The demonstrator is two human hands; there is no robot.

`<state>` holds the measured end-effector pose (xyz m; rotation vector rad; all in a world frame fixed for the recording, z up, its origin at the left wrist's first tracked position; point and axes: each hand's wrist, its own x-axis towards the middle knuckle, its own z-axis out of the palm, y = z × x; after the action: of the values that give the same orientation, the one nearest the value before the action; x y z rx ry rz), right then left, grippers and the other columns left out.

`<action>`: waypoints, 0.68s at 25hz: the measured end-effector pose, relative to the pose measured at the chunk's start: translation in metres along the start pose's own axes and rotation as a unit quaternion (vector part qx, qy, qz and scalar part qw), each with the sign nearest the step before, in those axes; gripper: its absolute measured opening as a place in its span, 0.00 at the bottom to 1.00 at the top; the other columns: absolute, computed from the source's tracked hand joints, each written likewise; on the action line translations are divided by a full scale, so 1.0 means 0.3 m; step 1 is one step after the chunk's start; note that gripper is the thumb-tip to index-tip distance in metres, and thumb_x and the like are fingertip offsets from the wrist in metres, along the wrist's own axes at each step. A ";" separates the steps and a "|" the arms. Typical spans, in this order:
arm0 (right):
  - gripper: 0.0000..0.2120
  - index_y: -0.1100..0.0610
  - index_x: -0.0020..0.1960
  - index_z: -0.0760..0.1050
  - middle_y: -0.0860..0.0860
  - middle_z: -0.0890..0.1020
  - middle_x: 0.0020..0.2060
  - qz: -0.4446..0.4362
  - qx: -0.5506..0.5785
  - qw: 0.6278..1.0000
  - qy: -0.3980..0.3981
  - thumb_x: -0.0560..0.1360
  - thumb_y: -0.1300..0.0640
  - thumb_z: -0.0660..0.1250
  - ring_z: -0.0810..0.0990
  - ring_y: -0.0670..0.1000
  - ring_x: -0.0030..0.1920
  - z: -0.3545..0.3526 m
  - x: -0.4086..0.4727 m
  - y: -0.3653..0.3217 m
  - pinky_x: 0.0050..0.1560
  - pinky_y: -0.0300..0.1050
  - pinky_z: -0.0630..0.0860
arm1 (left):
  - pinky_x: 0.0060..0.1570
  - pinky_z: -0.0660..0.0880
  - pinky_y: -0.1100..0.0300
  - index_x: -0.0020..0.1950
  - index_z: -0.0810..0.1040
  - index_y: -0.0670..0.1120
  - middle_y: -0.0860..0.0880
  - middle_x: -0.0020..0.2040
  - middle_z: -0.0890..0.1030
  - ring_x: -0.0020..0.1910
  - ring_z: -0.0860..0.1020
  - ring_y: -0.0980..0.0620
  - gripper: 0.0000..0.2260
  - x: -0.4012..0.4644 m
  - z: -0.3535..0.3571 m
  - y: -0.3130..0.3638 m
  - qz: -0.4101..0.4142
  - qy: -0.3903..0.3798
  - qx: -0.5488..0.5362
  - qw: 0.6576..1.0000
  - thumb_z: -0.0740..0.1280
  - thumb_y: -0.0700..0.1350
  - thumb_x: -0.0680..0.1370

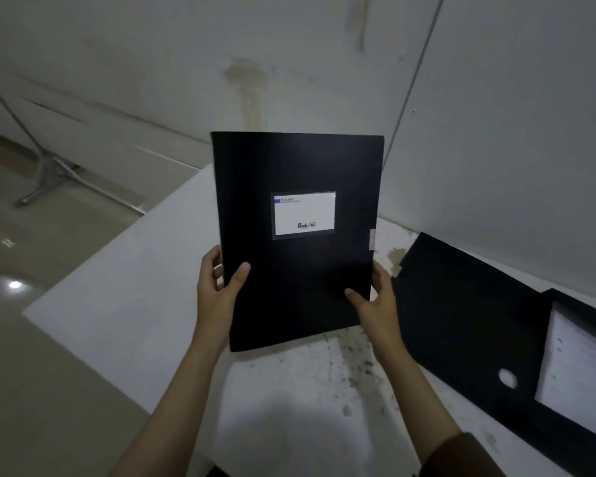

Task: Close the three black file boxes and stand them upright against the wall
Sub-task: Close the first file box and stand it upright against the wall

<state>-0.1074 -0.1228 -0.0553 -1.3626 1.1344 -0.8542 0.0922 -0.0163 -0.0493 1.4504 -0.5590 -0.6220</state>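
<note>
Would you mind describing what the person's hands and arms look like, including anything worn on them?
Both hands, the left hand and the right hand, are bare: no gloves, rings or watch show. The forearms are uncovered too. Only the right arm shows clothing, a dark olive-brown sleeve pushed up near the elbow at the frame's bottom edge.

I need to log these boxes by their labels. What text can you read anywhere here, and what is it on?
"FILE BOX": top left of the white label card on the closed file box, small, barely legible.
"Baoxing", roughly: brand at the card's lower right, blurred.
Line under "FILE BOX": too small to read.
Papers in the open file box: print unreadable.
</note>
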 end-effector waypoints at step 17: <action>0.32 0.42 0.74 0.46 0.55 0.52 0.74 0.043 -0.062 0.992 -0.101 0.77 0.52 0.61 0.61 0.63 0.71 0.764 0.321 -0.260 0.67 0.61 0.69 | 0.45 0.74 0.75 0.65 0.61 0.56 0.62 0.57 0.71 0.53 0.74 0.71 0.31 0.532 -0.547 0.158 0.074 -0.023 0.086 0.993 0.71 0.34 0.71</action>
<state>0.1487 -0.1537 -0.0182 -1.4546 1.0939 -0.5772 0.3231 -0.0064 -0.0137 1.5419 -0.7636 -0.5014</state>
